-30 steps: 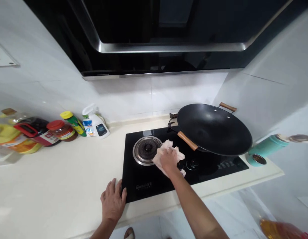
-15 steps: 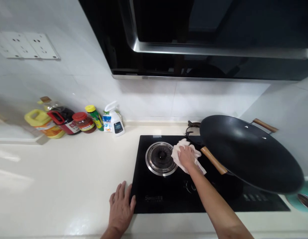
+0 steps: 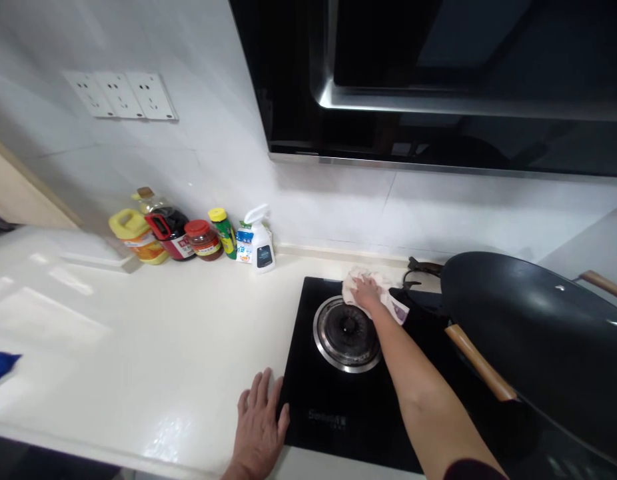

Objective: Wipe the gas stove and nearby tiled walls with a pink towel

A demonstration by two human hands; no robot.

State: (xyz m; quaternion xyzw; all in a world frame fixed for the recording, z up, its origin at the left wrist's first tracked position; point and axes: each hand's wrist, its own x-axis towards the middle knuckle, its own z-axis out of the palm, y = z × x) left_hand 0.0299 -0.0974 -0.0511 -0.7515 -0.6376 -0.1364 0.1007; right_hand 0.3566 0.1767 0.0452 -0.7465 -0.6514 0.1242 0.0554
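My right hand [image 3: 367,295] presses a pale pinkish-white cloth [image 3: 356,279] onto the back of the black glass cooktop [image 3: 308,380], just behind the round burner [image 3: 347,333]. Its fingers bear down on the bunched cloth, and a corner with a purplish label sticks out to the right. My left hand [image 3: 260,423] lies flat on the white counter, fingers spread, its thumb side at the cooktop's left edge. To the right, a big black wok [image 3: 533,333] with wooden handles sits over the cooktop's other side.
A white spray bottle [image 3: 262,247], a green shaker with yellow cap [image 3: 224,233], a red-lidded jar [image 3: 204,241] and several bottles line the wall. A black metal pan support [image 3: 421,270] lies behind the cooktop. The range hood [image 3: 413,133] hangs above. Something blue [image 3: 1,365] is at far left.
My right hand has slid the cloth from right of the burner to behind it, toward the cooktop's back edge. The view has swung left. My left hand stays by the cooktop's left edge.
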